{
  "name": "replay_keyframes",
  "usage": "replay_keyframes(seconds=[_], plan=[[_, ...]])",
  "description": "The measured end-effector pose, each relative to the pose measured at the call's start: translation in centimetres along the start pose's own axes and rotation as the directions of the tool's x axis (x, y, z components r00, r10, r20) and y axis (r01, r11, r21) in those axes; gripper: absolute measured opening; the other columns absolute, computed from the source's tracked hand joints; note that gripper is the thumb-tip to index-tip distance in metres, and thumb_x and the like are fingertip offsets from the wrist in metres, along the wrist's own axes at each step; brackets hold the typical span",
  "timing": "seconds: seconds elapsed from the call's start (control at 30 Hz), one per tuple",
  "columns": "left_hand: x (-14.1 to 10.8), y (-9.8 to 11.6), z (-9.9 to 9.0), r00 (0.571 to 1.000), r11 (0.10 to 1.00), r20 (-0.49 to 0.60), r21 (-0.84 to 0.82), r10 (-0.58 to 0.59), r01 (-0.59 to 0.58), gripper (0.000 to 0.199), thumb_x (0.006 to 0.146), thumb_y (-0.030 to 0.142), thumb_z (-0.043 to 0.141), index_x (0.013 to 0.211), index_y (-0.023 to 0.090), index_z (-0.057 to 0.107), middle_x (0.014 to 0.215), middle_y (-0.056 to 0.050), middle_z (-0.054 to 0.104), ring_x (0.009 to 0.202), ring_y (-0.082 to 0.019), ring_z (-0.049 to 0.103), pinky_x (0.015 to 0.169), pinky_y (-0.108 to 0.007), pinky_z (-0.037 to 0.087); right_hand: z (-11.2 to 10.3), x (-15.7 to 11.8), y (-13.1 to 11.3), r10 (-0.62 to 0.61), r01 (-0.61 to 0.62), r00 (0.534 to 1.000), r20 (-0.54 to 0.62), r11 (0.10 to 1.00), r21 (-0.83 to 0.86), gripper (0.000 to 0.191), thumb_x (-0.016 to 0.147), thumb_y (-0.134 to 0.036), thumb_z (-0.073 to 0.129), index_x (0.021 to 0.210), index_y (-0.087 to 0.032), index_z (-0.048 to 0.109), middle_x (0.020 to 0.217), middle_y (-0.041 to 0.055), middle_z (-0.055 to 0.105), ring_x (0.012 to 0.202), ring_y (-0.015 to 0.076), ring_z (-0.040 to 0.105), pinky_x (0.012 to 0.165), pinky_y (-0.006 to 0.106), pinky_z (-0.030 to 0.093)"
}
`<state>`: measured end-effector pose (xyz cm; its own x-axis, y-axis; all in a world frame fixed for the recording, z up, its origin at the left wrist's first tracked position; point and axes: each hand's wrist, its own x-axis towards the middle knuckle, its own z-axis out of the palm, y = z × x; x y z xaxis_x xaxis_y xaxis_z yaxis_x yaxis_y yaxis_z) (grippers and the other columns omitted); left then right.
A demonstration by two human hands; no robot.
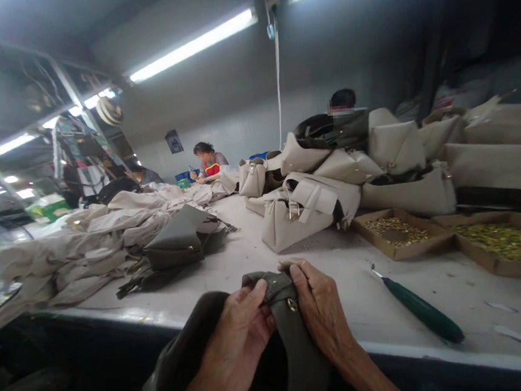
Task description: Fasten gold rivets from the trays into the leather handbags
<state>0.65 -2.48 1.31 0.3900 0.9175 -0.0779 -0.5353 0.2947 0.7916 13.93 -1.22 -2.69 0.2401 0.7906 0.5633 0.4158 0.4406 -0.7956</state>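
Observation:
Both hands grip a dark olive-grey handbag (296, 344) at the front edge of the table. My left hand (242, 325) pinches one side of a folded strap end, thumb on top. On its other side, my right hand (318, 303) has its fingers closed around the material. A small gold-coloured metal fitting (291, 305) shows on the strap between them. Part of the bag hangs below the table edge, and its lower portion is hidden by my forearms. To the right lies a hooked awl (420, 309) with a green handle.
Beige handbags (307, 209) are piled at centre and right. Cardboard trays (429, 247) hold small gold-coloured metal parts. Beige bag pieces (82, 241) and a grey-green bag (173, 242) lie at left. Several people sit beyond the table, one in a red apron (212, 166).

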Motion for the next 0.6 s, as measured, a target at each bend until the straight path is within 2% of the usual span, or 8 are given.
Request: replay_keyframes(seconds=[0.17, 0.33, 0.43, 0.6], plan=[[2.8, -0.2, 2.0, 0.998, 0.997, 0.002, 0.018, -0.069, 0.069, 0.015, 0.072, 0.021, 0.074, 0.075, 0.009, 0.066, 0.073, -0.006, 0.069, 0.058, -0.012, 0.060, 0.058, -0.021, 0.050, -1.8, 1.0, 1.6, 0.154, -0.144, 0.984, -0.088, 0.983, 0.112, 0.030, 0.091, -0.039, 0.041, 0.093, -0.018, 0.062, 0.089, 0.0050, 0.067, 0.082, 0.0178, 0.062, 0.076, 0.029, 0.046], [4.4, -0.4, 1.9, 0.991, 0.987, 0.013, 0.096, -0.130, 0.128, 0.013, 0.075, 0.020, 0.072, 0.078, 0.008, 0.068, 0.079, -0.009, 0.071, 0.065, -0.015, 0.064, 0.063, -0.024, 0.052, -3.5, 2.1, 5.2, 0.256, -0.245, 0.967, 0.002, 0.924, 0.292, 0.031, 0.085, -0.038, 0.046, 0.099, -0.014, 0.059, 0.094, 0.0097, 0.068, 0.085, 0.0185, 0.066, 0.076, 0.030, 0.053], [4.8, -0.8, 1.5, 0.985, 0.976, 0.015, 0.141, -0.169, 0.165, 0.017, 0.077, 0.023, 0.070, 0.084, 0.008, 0.069, 0.089, -0.012, 0.072, 0.077, -0.020, 0.066, 0.070, -0.027, 0.055, -6.5, 4.0, 8.1, 0.240, -0.240, 0.971, 0.019, 0.961, 0.136, 0.030, 0.081, -0.034, 0.044, 0.098, -0.012, 0.057, 0.091, 0.0101, 0.067, 0.077, 0.0168, 0.067, 0.069, 0.029, 0.056], [5.5, -1.9, 1.7, 0.962, 0.959, 0.002, 0.083, -0.272, 0.271, 0.013, 0.071, 0.022, 0.075, 0.075, 0.010, 0.071, 0.081, -0.009, 0.073, 0.070, -0.017, 0.067, 0.069, -0.023, 0.056, -14.2, 7.6, 11.7, 0.229, -0.231, 0.973, -0.037, 0.949, -0.212, 0.020, 0.073, -0.025, 0.050, 0.087, -0.014, 0.061, 0.068, 0.0035, 0.064, 0.059, 0.0161, 0.064, 0.059, 0.028, 0.053]])
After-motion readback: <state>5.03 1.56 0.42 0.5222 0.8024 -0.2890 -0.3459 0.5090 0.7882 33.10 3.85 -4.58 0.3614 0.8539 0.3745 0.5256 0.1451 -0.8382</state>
